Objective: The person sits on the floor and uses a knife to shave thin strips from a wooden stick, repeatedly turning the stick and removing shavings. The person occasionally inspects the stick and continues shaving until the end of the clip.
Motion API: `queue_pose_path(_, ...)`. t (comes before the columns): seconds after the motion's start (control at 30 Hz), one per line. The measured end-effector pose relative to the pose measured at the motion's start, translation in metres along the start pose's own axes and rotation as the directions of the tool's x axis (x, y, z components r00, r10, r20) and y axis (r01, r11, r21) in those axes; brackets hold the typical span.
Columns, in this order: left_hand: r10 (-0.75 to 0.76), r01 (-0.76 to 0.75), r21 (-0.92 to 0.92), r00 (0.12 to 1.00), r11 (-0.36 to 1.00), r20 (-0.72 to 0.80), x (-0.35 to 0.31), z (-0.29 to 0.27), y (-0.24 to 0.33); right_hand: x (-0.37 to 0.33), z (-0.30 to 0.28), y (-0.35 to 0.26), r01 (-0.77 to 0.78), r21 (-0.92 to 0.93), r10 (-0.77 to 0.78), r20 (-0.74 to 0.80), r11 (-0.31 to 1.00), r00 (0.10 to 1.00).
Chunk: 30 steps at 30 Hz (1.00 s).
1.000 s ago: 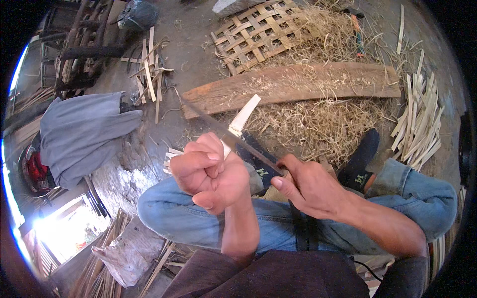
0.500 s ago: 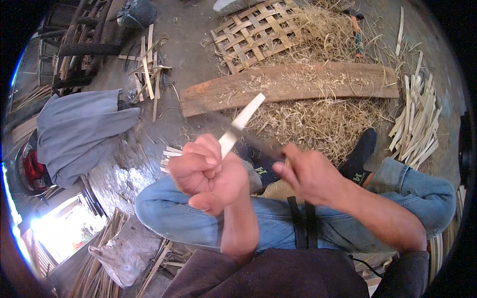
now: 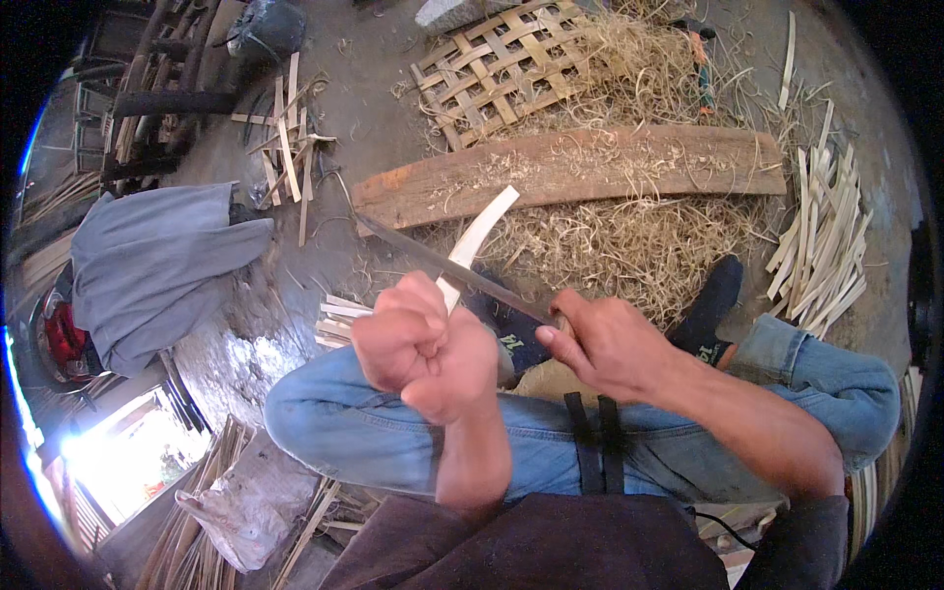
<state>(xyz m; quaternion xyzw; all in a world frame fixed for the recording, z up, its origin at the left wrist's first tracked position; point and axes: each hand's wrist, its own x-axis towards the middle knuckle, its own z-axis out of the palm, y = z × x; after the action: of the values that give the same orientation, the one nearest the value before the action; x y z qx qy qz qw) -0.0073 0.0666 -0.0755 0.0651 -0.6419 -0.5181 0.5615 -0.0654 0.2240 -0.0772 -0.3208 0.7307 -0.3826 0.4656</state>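
Observation:
A pale, flat bamboo strip (image 3: 487, 224) sticks up and away from my left hand (image 3: 425, 346), whose fingers are curled tightly around its lower end. My right hand (image 3: 615, 344) is closed on the handle of a long, dark-bladed knife (image 3: 501, 293). The blade slants up to the left and crosses the strip just above my left fist, where the two appear to touch. The strip bends slightly toward its free end. My left fingers hide the strip's lower end, and my right hand covers most of the knife's handle.
Beyond my hands lies a curved wooden plank (image 3: 580, 172) strewn with curly shavings (image 3: 629, 246). Behind it rests a woven bamboo panel (image 3: 506, 69). Cut strips (image 3: 821, 226) are heaped at right; more strips (image 3: 290, 147) lie at left. A grey cloth (image 3: 162, 265) drapes at far left.
The knife blade, blurred before, now shows sharply across the strip, closer to my left fist. My left hand has shifted slightly right and down. Both hands keep their holds.

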Motion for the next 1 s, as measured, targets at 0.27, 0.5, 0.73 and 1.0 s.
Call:
queue_pose_path(0.27,0.048,-0.048,-0.024,0.999,0.999,-0.003,0.002,0.002,0.002,-0.004,0.002,-0.003,0.059,-0.047,-0.061,-0.027,0.997,0.998)
queue_pose_path(0.5,-0.001,0.0,0.018,1.0,1.0,0.015,0.002,-0.003,0.004,-0.006,0.003,0.0,0.113,-0.001,-0.113,-0.052,0.994,0.992)
queue_pose_path(0.73,-0.021,0.021,0.0,1.0,1.0,-0.019,0.004,-0.002,0.006,-0.008,0.005,-0.001,0.096,-0.008,-0.097,-0.032,0.995,0.995)
queue_pose_path(1.0,-0.013,0.014,-0.015,1.0,1.0,0.025,0.002,0.002,0.006,-0.006,0.005,0.005,0.104,-0.035,-0.105,-0.023,0.994,0.994)
